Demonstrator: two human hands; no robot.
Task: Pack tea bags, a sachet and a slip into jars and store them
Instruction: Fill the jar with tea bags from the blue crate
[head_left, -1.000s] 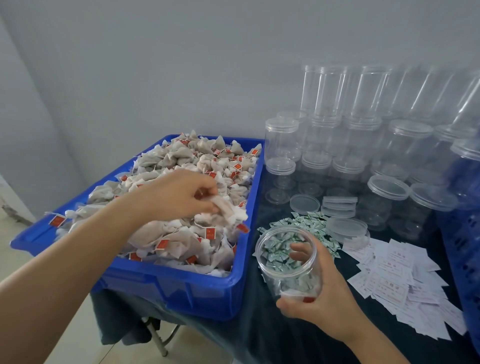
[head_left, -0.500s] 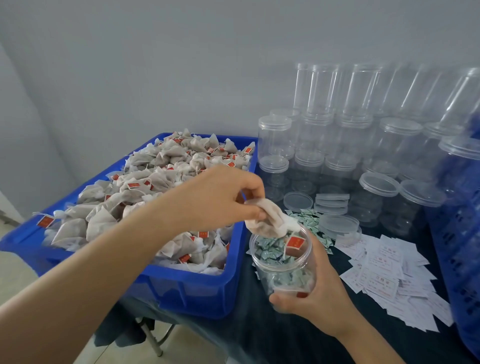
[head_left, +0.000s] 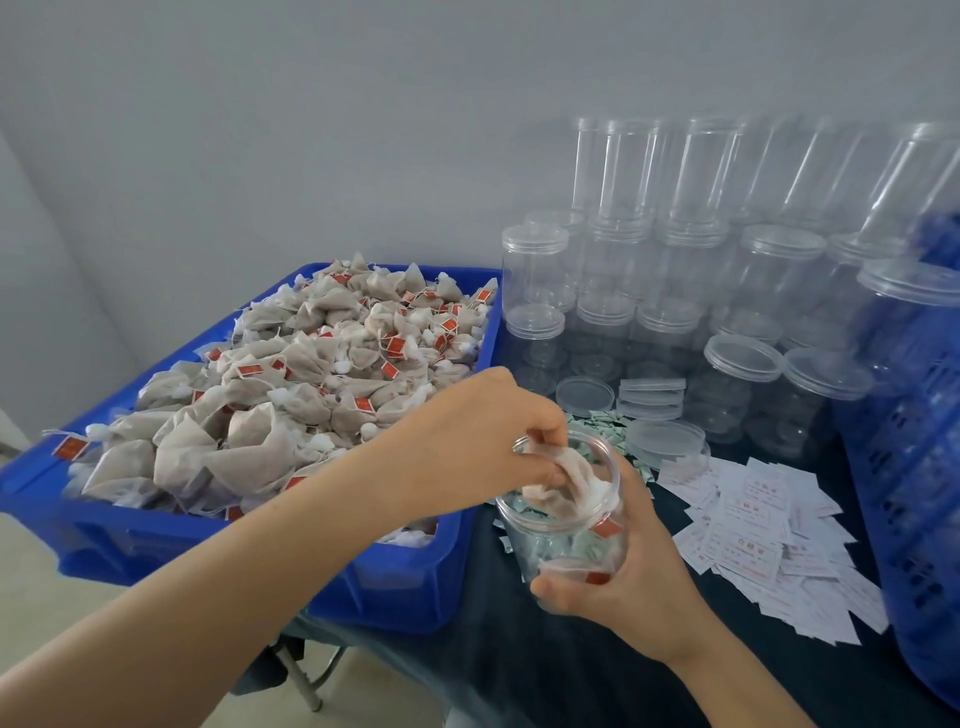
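- Holding a clear plastic jar (head_left: 563, 525) from below and behind, the right hand (head_left: 631, 577) has its thumb curled across the jar's lower front and its fingers wrapped round the back; the jar is tilted, its open mouth facing up and toward the left hand.
- The left hand (head_left: 467, 447) reaches in from the left, fingers bunched and curled, pinching a tea bag (head_left: 569, 480) at the jar's mouth; the bag hangs partly inside the rim.
- That tea bag is a soft, crumpled pouch of pale grey-beige mesh with a white edge.
- Inside the jar, near its bottom, lies another pouch with a small red tag; pale green shapes show through the clear wall, and I cannot tell whether they are inside or behind it.
- A blue crate (head_left: 415, 582) sits at the left edge of the counter (head_left: 519, 675), which is covered in dark cloth. It is heaped with loose tea bags (head_left: 291, 395) of the same kind, each with a white string and a red paper tag.
- Just behind the held jar, small pale green sachets (head_left: 602, 423) lie scattered on the cloth.
- White printed slips (head_left: 763, 540) with red lettering are spread in a loose pile toward the right edge.
- Empty clear jars (head_left: 675, 270), many with lids, are stacked in rows along the back edge by the wall.
- Loose clear lids (head_left: 652, 397) lie in front of those jars.
- A blue latticed basket (head_left: 914, 467) stands at the far right edge.
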